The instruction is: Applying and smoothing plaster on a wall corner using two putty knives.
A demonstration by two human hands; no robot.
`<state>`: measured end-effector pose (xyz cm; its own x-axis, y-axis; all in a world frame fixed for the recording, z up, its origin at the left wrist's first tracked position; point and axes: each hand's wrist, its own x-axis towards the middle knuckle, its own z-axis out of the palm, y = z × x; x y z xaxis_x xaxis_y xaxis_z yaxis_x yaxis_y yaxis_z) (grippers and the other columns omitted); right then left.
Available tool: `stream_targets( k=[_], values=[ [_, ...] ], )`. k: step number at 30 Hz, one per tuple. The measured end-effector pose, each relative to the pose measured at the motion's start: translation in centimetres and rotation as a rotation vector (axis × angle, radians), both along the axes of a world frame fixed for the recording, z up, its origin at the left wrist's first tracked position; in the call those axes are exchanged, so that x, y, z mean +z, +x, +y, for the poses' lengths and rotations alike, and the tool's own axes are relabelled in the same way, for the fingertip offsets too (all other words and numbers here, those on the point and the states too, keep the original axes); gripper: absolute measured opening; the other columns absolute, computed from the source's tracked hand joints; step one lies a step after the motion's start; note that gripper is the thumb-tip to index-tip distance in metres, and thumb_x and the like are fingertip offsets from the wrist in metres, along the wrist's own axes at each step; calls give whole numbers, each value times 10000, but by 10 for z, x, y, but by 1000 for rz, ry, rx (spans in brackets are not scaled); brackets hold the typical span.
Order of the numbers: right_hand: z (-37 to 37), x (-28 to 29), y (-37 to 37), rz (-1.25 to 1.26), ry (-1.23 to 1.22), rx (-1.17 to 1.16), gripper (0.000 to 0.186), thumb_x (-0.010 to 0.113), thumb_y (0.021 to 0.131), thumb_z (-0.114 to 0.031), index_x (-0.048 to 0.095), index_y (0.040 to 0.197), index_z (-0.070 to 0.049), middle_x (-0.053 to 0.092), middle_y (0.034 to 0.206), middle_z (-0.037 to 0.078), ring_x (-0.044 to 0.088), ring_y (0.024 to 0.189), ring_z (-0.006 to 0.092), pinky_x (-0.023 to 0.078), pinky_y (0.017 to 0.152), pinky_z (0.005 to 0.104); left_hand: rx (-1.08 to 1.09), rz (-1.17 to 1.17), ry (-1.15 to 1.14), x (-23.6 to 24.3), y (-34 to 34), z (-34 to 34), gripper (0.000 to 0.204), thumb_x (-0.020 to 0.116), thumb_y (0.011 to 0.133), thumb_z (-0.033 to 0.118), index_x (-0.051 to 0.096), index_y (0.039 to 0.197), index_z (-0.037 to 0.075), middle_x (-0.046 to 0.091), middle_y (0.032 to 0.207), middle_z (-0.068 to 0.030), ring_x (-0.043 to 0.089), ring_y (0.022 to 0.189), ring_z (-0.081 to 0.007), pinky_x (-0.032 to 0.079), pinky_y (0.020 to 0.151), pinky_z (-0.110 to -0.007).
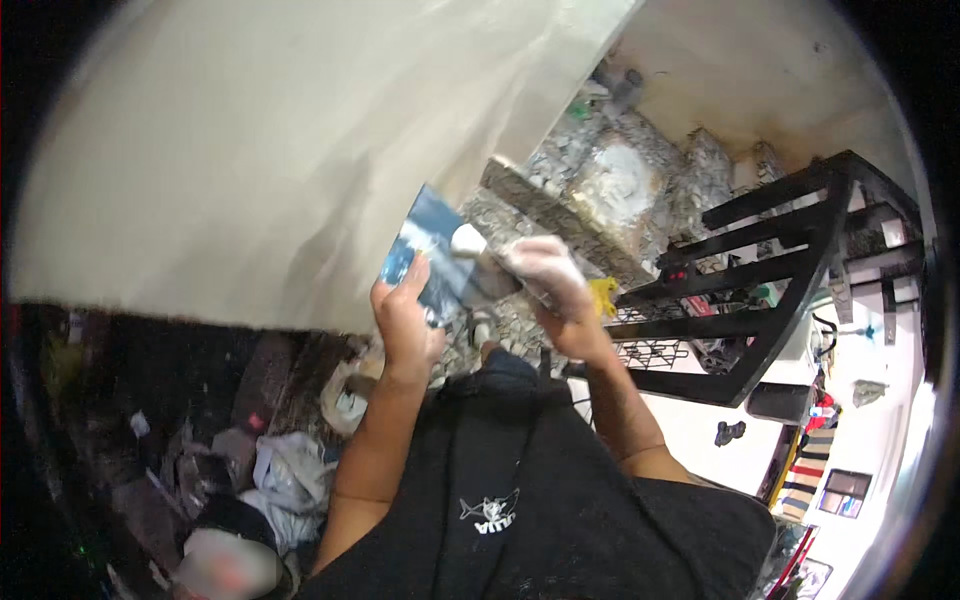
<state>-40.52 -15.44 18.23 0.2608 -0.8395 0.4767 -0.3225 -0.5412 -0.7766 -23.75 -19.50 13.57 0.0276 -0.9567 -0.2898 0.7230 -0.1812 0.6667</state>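
We see the left hand (402, 318) closed on the lower left edge of a flat blue panel (437, 282); its thumb lies over the near face, while its other fingers are mostly hidden from us; the panel slants up and away from that grip, in front of a pale wall (220, 170); a white lump (468, 241) shows at the panel's upper right, clear of the left thumb and just beside the right hand's fingertips; the right hand (550, 278), blurred and whitish over the fingers, reaches toward the panel's right side, and we cannot tell how far its fingers are open or whether they grip anything.

Of possible containers, we make out a pale sack-like bundle (292, 475) at lower left, its contents hidden from us; a pale round object (345, 408) sits beside the left forearm, and we cannot tell whether it holds anything; a white patch (620, 185) spreads over the rubble-strewn landing beyond the right hand.
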Motion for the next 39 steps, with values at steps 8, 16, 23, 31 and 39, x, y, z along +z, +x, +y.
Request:
stream_targets(
  k=[8, 16, 23, 31, 39],
  values=[
    [-71, -139, -94, 32, 265, -155, 668, 350, 552, 155, 396, 1188, -44, 415, 1153, 127, 343, 1158, 254, 244, 990, 329, -66, 169, -155, 7, -18, 3, 254, 503, 793, 53, 449, 1031, -19, 552, 945, -115, 566, 838, -243, 479, 755, -374],
    [-353, 11, -180, -170, -402, -692, 570, 356, 637, 74, 364, 1200, -18, 459, 1116, 161, 423, 1072, 256, 303, 920, 299, -102, 122, -52, 19, -42, -27, 295, 465, 762, 14, 444, 1054, -24, 539, 949, -108, 551, 854, -224, 439, 790, -362],
    [-431, 56, -170, -257, -255, -880, 544, 364, 620, 52, 378, 1164, 41, 452, 1088, 267, 409, 1044, 390, 325, 895, 380, -3, 83, -15, 19, -50, -40, 226, 456, 769, 13, 473, 992, -14, 552, 893, -94, 561, 808, -204, 456, 748, -346],
    [-446, 57, -176, -156, -268, -893, 605, 375, 610, 42, 340, 1213, 10, 435, 1114, 263, 390, 1058, 390, 308, 914, 365, -34, 52, 35, 6, -46, -43, 307, 485, 744, -4, 449, 1049, -5, 533, 952, -90, 541, 867, -205, 434, 787, -351],
    [-406, 73, -141, -89, -116, -954, 600, 388, 627, -17, 328, 1223, 5, 478, 1082, 248, 473, 975, 395, 360, 861, 383, -53, 91, 61, -8, -36, -39, 372, 486, 742, -6, 417, 1108, 1, 521, 980, -93, 529, 897, -216, 418, 814, -356]
  ],
)
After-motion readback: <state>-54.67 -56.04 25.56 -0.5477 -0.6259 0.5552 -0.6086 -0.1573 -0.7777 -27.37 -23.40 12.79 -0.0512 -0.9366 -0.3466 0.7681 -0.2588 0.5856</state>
